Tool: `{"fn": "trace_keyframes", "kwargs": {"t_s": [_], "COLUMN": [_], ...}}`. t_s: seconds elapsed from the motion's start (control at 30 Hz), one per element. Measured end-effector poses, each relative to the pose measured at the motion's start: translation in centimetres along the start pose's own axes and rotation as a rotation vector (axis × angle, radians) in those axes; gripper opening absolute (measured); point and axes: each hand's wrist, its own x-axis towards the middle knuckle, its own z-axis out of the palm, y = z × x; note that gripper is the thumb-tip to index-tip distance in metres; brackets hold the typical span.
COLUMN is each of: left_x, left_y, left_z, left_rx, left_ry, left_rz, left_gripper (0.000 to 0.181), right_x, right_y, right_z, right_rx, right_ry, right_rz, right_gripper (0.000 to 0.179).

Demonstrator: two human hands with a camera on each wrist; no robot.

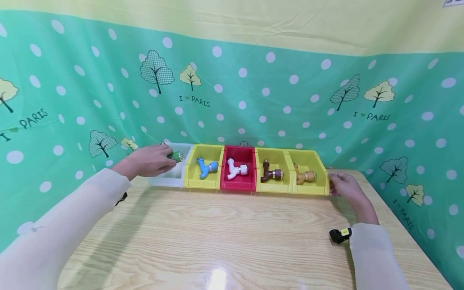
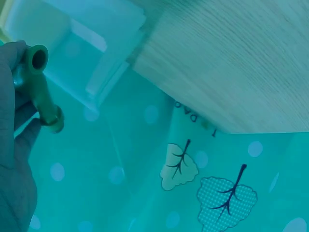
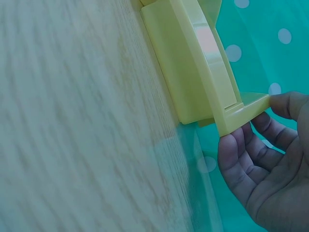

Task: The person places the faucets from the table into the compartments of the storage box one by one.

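My left hand (image 1: 154, 160) pinches a green tap (image 1: 177, 156) over the clear bin (image 1: 170, 181) at the left end of a row of bins. In the left wrist view the green tap (image 2: 43, 94) shows its open round end, with fingers and thumb about its body. At the row's other end, my right hand (image 1: 346, 187) holds the side wall of the last yellow bin (image 1: 322, 188). Seen from the right wrist, the thumb is on one face of that yellow bin (image 3: 227, 118) and the fingertips are on the other.
Between the hands, a blue tap (image 1: 206, 168) lies in a yellow bin, a white tap (image 1: 235, 169) in the red bin (image 1: 239, 185), a brown tap (image 1: 271, 173) and an orange tap (image 1: 303, 176) in yellow bins. Behind hangs a green dotted curtain (image 1: 246, 92) along the wooden table (image 1: 217, 229).
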Motion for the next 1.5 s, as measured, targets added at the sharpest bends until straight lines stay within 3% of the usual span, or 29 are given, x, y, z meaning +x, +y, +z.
{"fn": "trace_keyframes", "kwargs": {"t_s": [0.27, 0.53, 1.07, 1.3, 1.5], "left_x": [0.4, 1.0, 1.7, 2.0, 2.4], "left_y": [-0.2, -0.5, -0.9, -0.8, -0.7], "left_z": [1.5, 3.1, 5.7, 6.3, 6.5], "left_rx": [0.017, 0.006, -0.092, -0.146, -0.178], "left_ry": [-0.071, -0.1, -0.086, -0.11, -0.166], "left_rz": [-0.009, -0.021, -0.041, -0.091, -0.147], "left_gripper": [0.01, 0.011, 0.004, 0.004, 0.008], "right_x": [0.2, 0.3, 0.3, 0.5, 0.4], "right_y": [0.4, 0.4, 0.2, 0.3, 0.2], "right_z": [-0.2, -0.2, -0.2, -0.2, -0.2], "right_rx": [-0.002, 0.003, -0.001, 0.0, -0.004], "right_ry": [-0.013, -0.007, -0.014, -0.008, -0.006], "right_rz": [-0.006, 0.007, 0.022, 0.03, 0.032], "right_gripper": [0.056, 0.055, 0.056, 0.056, 0.056]}}
